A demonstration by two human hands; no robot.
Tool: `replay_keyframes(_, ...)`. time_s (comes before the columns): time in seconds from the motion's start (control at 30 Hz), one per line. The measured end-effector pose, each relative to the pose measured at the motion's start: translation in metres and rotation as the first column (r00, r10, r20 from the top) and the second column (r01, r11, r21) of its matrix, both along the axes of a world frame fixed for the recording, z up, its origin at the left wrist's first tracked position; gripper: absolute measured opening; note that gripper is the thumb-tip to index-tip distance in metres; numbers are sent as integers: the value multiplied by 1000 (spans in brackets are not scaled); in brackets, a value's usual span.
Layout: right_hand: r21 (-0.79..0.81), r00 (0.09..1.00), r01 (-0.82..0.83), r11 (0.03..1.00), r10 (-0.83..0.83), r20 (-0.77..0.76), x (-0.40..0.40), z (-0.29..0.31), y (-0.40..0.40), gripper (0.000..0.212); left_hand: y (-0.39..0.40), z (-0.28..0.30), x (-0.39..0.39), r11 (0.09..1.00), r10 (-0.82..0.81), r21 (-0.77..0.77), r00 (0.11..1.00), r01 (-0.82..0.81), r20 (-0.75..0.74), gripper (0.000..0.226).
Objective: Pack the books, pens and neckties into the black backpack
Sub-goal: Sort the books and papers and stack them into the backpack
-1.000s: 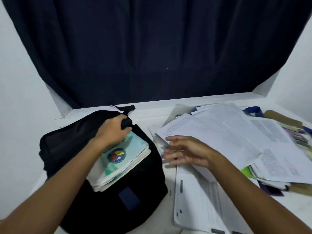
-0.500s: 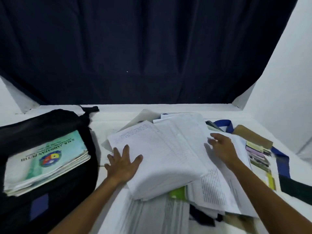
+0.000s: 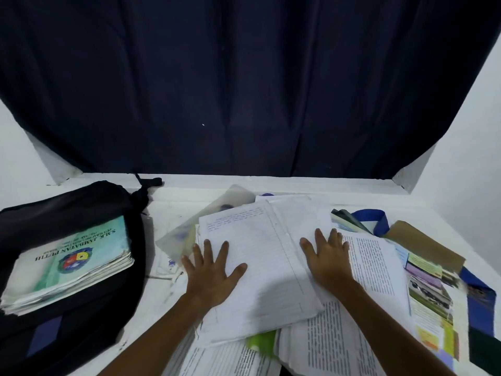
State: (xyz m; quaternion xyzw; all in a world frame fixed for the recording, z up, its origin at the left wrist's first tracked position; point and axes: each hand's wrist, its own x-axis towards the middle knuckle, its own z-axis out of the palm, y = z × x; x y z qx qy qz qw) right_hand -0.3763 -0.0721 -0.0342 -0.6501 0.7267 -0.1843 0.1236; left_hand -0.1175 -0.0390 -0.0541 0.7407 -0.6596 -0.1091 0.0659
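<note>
1. Centrally, an open lined notebook [image 3: 260, 264] tops a loose heap of printed papers [image 3: 352, 335] on the white table [image 3: 179, 202], and both hands lie flat on its pages.
2. At the notebook's left edge, the left hand [image 3: 212, 270] rests palm down with its fingers straight and spread and the thumb out to the right on the page; it grips nothing.
3. On the notebook's right page, the right hand [image 3: 326, 256] also lies palm down with straight, slightly spread fingers, its outer edge reaching onto a printed sheet; it holds nothing either.
4. Both forearms rise from the bottom edge of the view and angle inward toward the heap.
5. Well apart to the left of the left hand, the black backpack [image 3: 81, 202] lies on the table with a stack of books [image 3: 73, 264] on it, a green-covered one on top; whether the stack sits inside an opening or just on the fabric cannot be told.
6. Just beyond the right hand, a blue necktie [image 3: 371, 217] loops out from under the papers, and another blue strip [image 3: 479, 297] lies at the far right beside colourful leaflets [image 3: 428, 294] and a brown envelope [image 3: 423, 242].
7. Behind the notebook, a translucent folder [image 3: 206, 221] shows.
8. A dark curtain [image 3: 244, 82] hangs behind the table.
</note>
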Motion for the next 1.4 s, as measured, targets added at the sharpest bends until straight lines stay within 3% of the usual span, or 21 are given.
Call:
replay_keyframes(0.13, -12, 979, 6, 1000, -3, 202, -1, 8, 2, 65, -10, 2, -16, 997, -78, -10, 997, 78, 13, 129)
replay_keyframes(0.3, -35, 882, 110, 993, -81, 464, -6, 32, -2, 50, -20, 9, -44, 979, -200, 24, 977, 203, -76, 84)
replay_keyframes(0.37, 23, 834, 168, 985, -155, 529, -14, 38, -8, 46, -21, 12, -51, 969, -245, -31, 949, 244, -198, 73)
replay_keyframes(0.43, 100, 746, 230, 968, -241, 620, -24, 40, -15, 39, -19, 15, -53, 967, -213, -212, 912, 144, -350, 63)
replay_keyframes(0.5, 172, 677, 237, 956, -290, 676, -34, 39, -22, 31, -17, 20, -48, 935, -47, -343, 927, -90, -372, 58)
replay_keyframes(0.57, 226, 648, 222, 948, -317, 693, -40, 42, -26, 27, -13, 24, -40, 937, 99, -280, 927, -210, -361, 63)
replay_keyframes(0.67, 264, 591, 191, 945, -325, 738, -39, 50, -22, 30, -9, 24, -37, 967, 85, -184, 902, -178, -423, 69)
replay_keyframes(0.73, 256, 595, 166, 952, -304, 744, -33, 51, -18, 42, -8, 28, -39, 970, 22, -194, 850, -145, -526, 71)
replay_keyframes(0.87, 206, 699, 171, 964, -266, 664, -26, 49, -13, 54, -11, 35, -46, 960, -138, -261, 642, -100, -754, 62)
replay_keyframes(0.9, 201, 716, 169, 965, -261, 648, -26, 50, -12, 53, -12, 36, -46, 945, -145, -300, 654, -131, -742, 55)
replay_keyframes(0.97, 185, 740, 143, 972, -229, 633, -26, 52, -9, 51, -17, 30, -40, 934, 11, -294, 838, -203, -545, 54)
replay_keyframes(1.0, 173, 763, 135, 976, -214, 610, -25, 51, -8, 52, -17, 25, -37, 952, 120, -206, 898, -224, -423, 59)
replay_keyframes(1.07, 174, 806, 118, 978, -196, 558, -23, 53, -3, 58, -17, 11, -36, 979, 170, -51, 929, -197, -330, 64)
replay_keyframes(1.17, 162, 855, 73, 984, -145, 497, -18, 55, 4, 60, -16, 4, -41, 990, 58, -98, 921, -103, -385, 65)
replay_keyframes(1.23, 148, 880, 44, 988, -108, 463, -16, 55, 7, 59, -16, 13, -48, 978, -43, -192, 819, -83, -573, 63)
replay_keyframes(1.33, 129, 896, 30, 991, -83, 436, -17, 53, 8, 61, -19, 29, -55, 962, -70, -201, 543, -187, -837, 70)
replay_keyframes(1.37, 126, 893, 27, 992, -80, 442, -18, 54, 9, 61, -23, 30, -54, 951, -42, -185, 490, -248, -871, 68)
replay_keyframes(1.4, 127, 885, 27, 991, -83, 458, -20, 53, 9, 60, -26, 34, -51, 937, 16, -166, 512, -308, -859, 65)
